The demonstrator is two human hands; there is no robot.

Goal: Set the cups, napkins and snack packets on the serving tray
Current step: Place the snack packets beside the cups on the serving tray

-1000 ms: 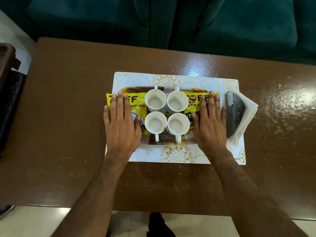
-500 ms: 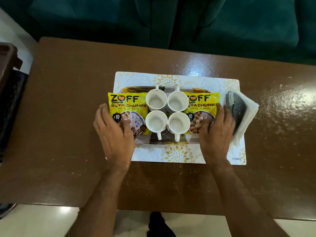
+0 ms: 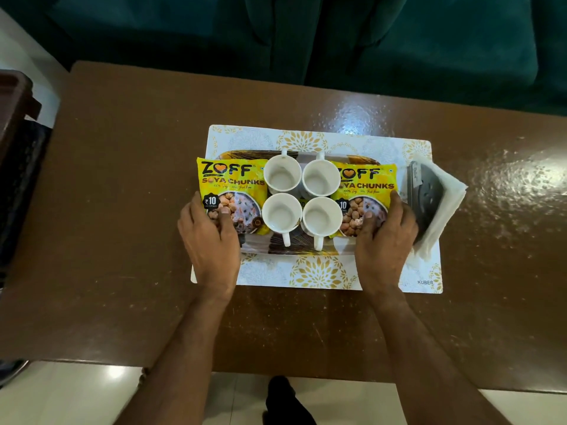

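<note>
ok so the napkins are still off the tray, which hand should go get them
Right. The right hand rests at the tray's right end, directly beside the napkins in their holder. The left hand is at the far end, with the cups between.

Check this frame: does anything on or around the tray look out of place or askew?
Yes. The napkins, in a dark holder, sit off the tray on the placemat to its right. The four cups and both snack packets look tidy; nothing looks spilled.

A home sitting room: a brown coffee table [image 3: 122, 210] before a green upholstered sofa [image 3: 429, 41].
</note>
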